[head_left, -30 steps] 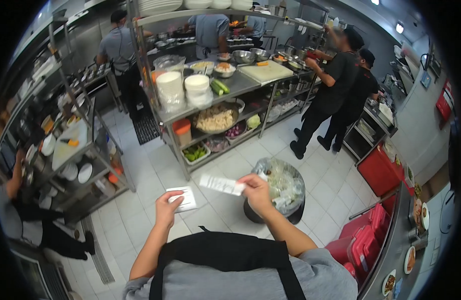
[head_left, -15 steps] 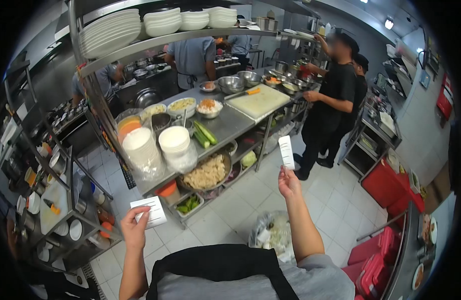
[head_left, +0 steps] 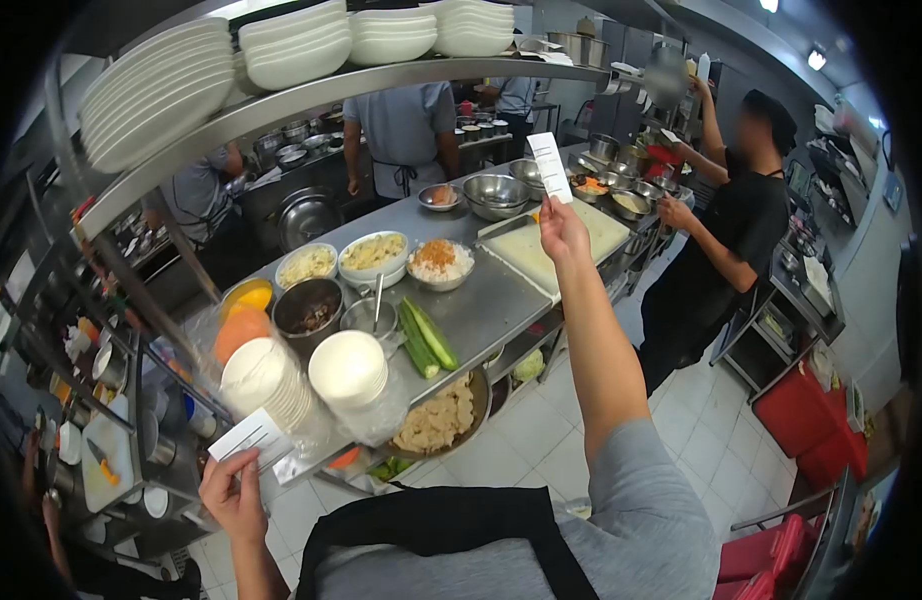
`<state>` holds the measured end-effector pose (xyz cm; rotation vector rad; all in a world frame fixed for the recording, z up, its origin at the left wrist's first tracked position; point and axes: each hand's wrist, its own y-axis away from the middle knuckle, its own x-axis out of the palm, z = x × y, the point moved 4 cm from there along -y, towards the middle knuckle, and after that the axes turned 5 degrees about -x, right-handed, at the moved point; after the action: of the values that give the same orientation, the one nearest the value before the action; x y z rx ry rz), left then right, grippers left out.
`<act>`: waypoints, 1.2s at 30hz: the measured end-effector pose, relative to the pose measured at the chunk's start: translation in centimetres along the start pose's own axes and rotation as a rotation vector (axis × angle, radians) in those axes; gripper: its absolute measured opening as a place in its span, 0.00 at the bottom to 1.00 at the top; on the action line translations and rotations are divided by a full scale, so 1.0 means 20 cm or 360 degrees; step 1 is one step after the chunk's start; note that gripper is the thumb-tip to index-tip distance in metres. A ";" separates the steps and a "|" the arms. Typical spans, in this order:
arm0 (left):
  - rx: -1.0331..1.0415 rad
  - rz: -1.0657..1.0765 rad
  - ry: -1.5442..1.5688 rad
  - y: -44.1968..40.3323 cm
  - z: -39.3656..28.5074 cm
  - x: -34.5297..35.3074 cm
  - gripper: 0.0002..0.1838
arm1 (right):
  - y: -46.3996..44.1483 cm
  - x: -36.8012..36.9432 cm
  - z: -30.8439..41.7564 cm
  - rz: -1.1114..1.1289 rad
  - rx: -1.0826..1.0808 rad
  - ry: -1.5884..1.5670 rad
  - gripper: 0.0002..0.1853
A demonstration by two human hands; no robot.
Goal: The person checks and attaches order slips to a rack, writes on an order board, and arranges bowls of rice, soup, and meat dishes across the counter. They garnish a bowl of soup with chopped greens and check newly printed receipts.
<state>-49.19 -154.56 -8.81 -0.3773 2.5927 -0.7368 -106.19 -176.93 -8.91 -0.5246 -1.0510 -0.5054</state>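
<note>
My left hand [head_left: 236, 495] pinches a white paper slip [head_left: 251, 440] with printed lines, low at the left, in front of the wrapped stack of white tubs [head_left: 266, 385]. Stretched out over the steel counter [head_left: 491, 310], my right hand [head_left: 564, 232] grips the lower end of a second printed slip [head_left: 550, 168], which stands upright. Beyond this slip are metal bowls [head_left: 495, 192] and a white cutting board [head_left: 581, 240]. Two long green vegetables [head_left: 426, 338] lie on the counter, left of my right forearm.
Stacked white bowls [head_left: 293, 40] and plates [head_left: 161, 95] fill the overhead shelf [head_left: 271, 105]. A person in black [head_left: 731, 225] stands at the right. Another person in grey [head_left: 401, 130] is behind the counter. Red bins [head_left: 806, 410] stand at the right.
The view has come closer to the counter. My right hand has lifted its slip from above the bin to above the counter. My left hand has moved left and lower, still holding its slip.
</note>
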 end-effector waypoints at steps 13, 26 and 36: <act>0.0296 -0.0165 -0.0506 -0.35 -0.20 0.81 0.07 | -1.72 -0.20 0.08 -0.0385 -0.0111 -0.0251 0.07; 0.0236 -0.0121 -0.0941 -0.41 -0.64 1.58 0.08 | -2.69 -0.33 0.48 -0.0148 -0.0224 -0.0615 0.07; 0.0271 -0.0135 -0.0902 -0.43 -0.77 1.74 0.11 | -2.49 -0.33 0.71 -0.0046 -0.0342 -0.0357 0.07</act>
<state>-85.46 -167.50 -3.27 -0.5540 1.9801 -0.7439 -149.32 -205.36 -1.20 -0.7706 -1.2263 -0.5985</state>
